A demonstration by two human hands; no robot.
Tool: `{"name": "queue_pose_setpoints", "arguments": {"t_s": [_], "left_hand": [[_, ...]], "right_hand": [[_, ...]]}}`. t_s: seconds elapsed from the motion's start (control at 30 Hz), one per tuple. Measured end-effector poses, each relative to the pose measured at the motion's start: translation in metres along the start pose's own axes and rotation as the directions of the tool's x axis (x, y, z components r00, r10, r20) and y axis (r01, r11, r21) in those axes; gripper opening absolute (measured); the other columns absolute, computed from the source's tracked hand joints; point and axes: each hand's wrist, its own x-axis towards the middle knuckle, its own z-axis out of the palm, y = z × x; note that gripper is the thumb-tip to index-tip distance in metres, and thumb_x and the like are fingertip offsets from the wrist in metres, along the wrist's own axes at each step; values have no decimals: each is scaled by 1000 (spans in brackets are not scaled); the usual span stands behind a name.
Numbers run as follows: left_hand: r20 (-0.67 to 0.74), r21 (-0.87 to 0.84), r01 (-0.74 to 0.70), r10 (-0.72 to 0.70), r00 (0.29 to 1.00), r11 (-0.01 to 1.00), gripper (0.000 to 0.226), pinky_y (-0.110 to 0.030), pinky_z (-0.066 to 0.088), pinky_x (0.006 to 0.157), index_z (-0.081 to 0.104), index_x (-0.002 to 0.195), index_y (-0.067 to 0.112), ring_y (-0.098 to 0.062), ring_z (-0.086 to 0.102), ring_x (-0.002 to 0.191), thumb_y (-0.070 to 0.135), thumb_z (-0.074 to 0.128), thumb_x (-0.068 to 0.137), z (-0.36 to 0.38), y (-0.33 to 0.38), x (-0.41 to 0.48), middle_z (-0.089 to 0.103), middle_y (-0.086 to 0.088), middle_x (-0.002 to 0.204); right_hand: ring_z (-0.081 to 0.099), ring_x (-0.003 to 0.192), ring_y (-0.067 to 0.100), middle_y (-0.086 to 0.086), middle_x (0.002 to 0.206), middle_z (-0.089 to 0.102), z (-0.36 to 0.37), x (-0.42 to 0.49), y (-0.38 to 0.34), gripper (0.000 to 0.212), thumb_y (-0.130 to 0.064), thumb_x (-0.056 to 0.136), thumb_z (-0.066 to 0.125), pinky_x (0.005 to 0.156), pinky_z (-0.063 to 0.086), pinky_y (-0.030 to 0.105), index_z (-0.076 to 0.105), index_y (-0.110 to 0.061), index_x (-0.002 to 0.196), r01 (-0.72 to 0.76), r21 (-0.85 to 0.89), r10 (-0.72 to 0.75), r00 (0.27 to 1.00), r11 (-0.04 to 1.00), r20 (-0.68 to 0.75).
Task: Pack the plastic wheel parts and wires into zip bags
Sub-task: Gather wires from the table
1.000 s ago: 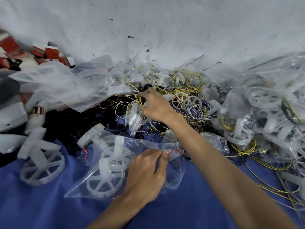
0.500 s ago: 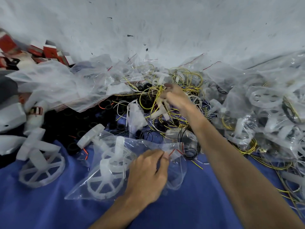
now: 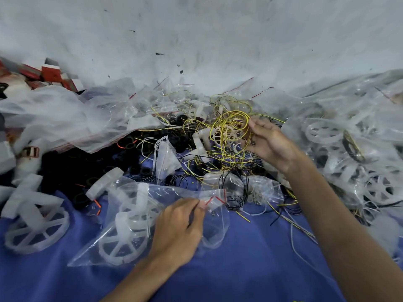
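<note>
The right hand (image 3: 270, 147) has its fingers clamped on a yellow wire coil (image 3: 229, 131), held beyond the zip bag (image 3: 135, 214), past its red-striped mouth. The left hand (image 3: 181, 227) pinches that mouth, which faces the coil. The next move is probably to carry the coil straight in.

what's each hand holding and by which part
The right hand pinches the yellow wire coil at its right edge; the left hand grips the zip bag near its red-lined mouth.

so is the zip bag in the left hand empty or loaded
Loaded: white plastic wheels show through the zip bag the left hand holds.
</note>
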Motion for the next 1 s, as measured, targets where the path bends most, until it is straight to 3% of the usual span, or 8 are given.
{"name": "queue_pose_setpoints", "arguments": {"t_s": [0.13,0.3,0.4,0.5,0.73,0.8,0.87,1.0], "left_hand": [[3,1,7,-7,1000,1000,59,-38,44,74,70,82,15,-17,63,81,51,24,83,0,0,0,69,5,85],[2,-9,8,-8,1000,1000,58,-36,44,74,70,83,15,-15,63,81,51,25,83,-1,1,0,70,6,85],[8,-12,10,-9,1000,1000,58,-37,46,74,71,84,15,-15,63,83,51,25,83,-2,2,0,70,6,86],[4,-15,11,-11,1000,1000,58,-39,47,74,71,84,15,-16,64,83,51,25,83,-2,1,0,70,6,86],[-21,-79,31,-33,999,996,51,-38,49,76,72,86,20,-14,65,85,47,30,84,-4,3,-1,72,9,87],[-45,-120,59,-65,997,991,43,-35,49,78,72,86,23,-10,66,86,44,34,87,-5,6,0,72,12,87],[-89,-170,93,-109,990,981,37,-30,49,76,72,85,25,-2,65,77,40,38,88,-6,8,1,72,17,82],[-195,-230,102,-149,969,968,38,-19,39,48,71,84,31,-5,52,45,47,37,90,-15,15,5,58,14,48]], "right_hand": [[57,83,10,2,96,60,-6,-7,-5,13,-13,97,42,82,52,37,54,-9,96,67,-57,-71,995,996,-72],[62,94,19,15,110,59,-3,-6,-31,30,-14,95,36,81,53,35,51,3,113,200,204,-184,978,958,-94],[64,101,20,16,107,63,2,-3,-41,30,-11,91,37,94,48,40,59,7,99,194,257,-170,979,947,-113],[65,105,23,19,98,64,9,-2,-31,33,-11,92,32,89,53,38,61,7,93,134,269,-122,991,954,-59],[68,71,18,4,70,68,10,-16,4,54,-22,96,36,79,56,46,67,-13,52,-110,347,125,992,931,-20],[65,63,18,5,75,65,11,-26,5,46,-26,98,38,61,59,38,61,-14,60,-167,250,164,986,954,31],[59,56,15,4,80,62,13,-38,4,29,-31,96,40,43,46,22,52,-11,79,-203,44,196,971,978,139],[52,58,8,-8,78,64,32,-63,6,21,-31,98,42,43,31,13,49,-11,96,-188,-414,369,832,891,415]]}}
